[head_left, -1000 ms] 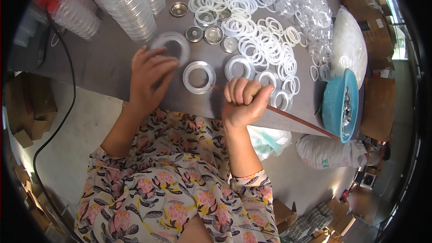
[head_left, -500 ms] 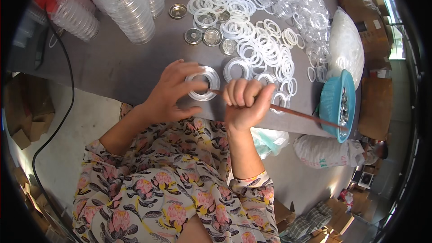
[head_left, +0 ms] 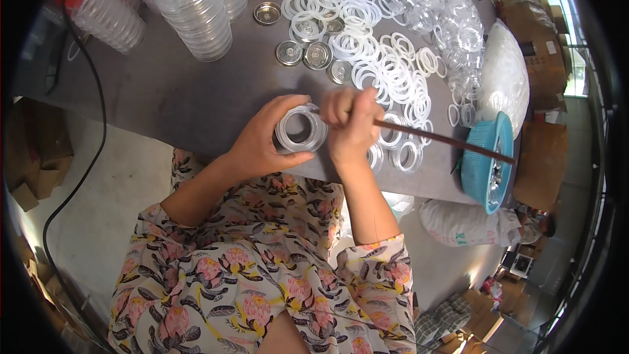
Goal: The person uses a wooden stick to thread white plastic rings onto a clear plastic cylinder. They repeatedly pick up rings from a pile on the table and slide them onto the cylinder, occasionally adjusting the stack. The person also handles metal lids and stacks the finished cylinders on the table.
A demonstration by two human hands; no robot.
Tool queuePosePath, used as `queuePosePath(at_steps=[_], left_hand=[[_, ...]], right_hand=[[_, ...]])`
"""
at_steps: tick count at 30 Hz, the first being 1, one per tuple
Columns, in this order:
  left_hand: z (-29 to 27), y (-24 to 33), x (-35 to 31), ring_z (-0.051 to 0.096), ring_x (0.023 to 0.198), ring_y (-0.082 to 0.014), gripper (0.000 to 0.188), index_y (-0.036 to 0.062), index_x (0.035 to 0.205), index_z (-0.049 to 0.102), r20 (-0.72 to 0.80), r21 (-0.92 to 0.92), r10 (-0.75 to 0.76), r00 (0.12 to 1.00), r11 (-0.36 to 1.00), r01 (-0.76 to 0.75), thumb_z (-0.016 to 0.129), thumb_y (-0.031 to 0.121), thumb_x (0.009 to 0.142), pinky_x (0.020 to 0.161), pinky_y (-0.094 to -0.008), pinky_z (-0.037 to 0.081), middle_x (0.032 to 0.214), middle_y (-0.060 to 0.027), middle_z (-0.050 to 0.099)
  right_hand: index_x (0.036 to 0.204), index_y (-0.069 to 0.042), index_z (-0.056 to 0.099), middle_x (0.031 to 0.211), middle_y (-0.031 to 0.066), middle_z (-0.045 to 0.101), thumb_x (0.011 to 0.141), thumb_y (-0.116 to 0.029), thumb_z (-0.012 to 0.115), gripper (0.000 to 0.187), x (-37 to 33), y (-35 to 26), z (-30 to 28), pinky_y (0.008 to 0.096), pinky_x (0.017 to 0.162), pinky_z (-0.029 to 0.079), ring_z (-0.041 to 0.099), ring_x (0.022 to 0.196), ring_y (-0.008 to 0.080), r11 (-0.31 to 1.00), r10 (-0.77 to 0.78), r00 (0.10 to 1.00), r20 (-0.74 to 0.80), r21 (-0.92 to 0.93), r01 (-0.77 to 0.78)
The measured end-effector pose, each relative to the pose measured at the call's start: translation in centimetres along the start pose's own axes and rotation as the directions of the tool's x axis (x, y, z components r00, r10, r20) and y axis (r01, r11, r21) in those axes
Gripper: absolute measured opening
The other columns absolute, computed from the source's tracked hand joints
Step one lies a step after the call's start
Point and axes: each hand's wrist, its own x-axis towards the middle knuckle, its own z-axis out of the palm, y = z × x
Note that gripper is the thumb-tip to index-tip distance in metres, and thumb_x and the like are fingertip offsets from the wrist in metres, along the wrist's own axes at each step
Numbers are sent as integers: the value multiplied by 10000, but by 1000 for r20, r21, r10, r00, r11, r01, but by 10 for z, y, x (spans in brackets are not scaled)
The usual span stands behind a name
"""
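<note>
My left hand (head_left: 263, 136) curls its thumb and fingers around a clear plastic ring-shaped lid (head_left: 286, 132), which rests near the table's front edge. Just right of it, my right hand (head_left: 352, 124), slightly blurred, is closed in a fist around a thin brown stick (head_left: 439, 136). The stick's long end points right, above the blue basket; its other end, by the lid, is blurred. Several more clear plastic rings (head_left: 407, 157) lie to the right of my right hand, partly behind it. Beyond my hands are scattered white sealing rings (head_left: 393, 69) and round metal strainer caps (head_left: 318, 56).
Tall stacks of clear plastic cups (head_left: 193, 16) stand at the back left. A heap of clear plastic parts (head_left: 452, 19) fills the back right. A blue basket (head_left: 473, 164) of metal pieces sits by the right edge, near a full white bag (head_left: 506, 75). A black cable (head_left: 103, 118) hangs at left.
My left hand was spread over the clear lid and now wraps its side. The right fist with the stick has moved slightly right. The whole view has shifted a little.
</note>
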Motion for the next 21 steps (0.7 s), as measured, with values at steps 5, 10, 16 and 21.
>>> queuePosePath(at_steps=[5, 10, 16, 21], left_hand=[[1, 1, -2, 445, 1159, -200, 750, 21, 1260, 401, 7, -14, -18, 1000, 1000, 18, 772, 124, 617, 964, -320, 350, 1224, -107, 458], [2, -5, -3, 469, 1135, -290, 767, 15, 1258, 393, -11, 6, 8, 1000, 1000, -8, 774, 187, 616, 957, -364, 368, 1215, -160, 470], [4, -5, -6, 444, 1164, -240, 808, 9, 1291, 352, 5, -115, -76, 997, 990, 76, 781, 166, 624, 974, -343, 348, 1248, -139, 447], [6, -3, -4, 456, 1156, -253, 783, 17, 1279, 368, -14, -85, -37, 999, 996, 35, 768, 158, 622, 963, -349, 362, 1234, -147, 461]], right_hand=[[505, -115, 250, 450, -10, 223, 963, -385, 295, 534, -27, -24, -1, 268, 377, 193, 225, 398, 111, 976, 219, 974, -59, 11, -219], [517, -107, 282, 449, -3, 248, 969, -334, 327, 507, -10, 5, 31, 264, 390, 197, 227, 408, 112, 970, 159, 986, -44, 194, -147], [537, -102, 292, 462, -10, 267, 971, -336, 321, 494, 6, -11, 5, 247, 399, 207, 242, 420, 89, 949, 159, 986, 60, -284, -135], [524, -133, 245, 457, -20, 216, 966, -359, 317, 501, -16, -13, 8, 253, 364, 138, 173, 392, 95, 858, 462, 883, -77, 289, -424]])
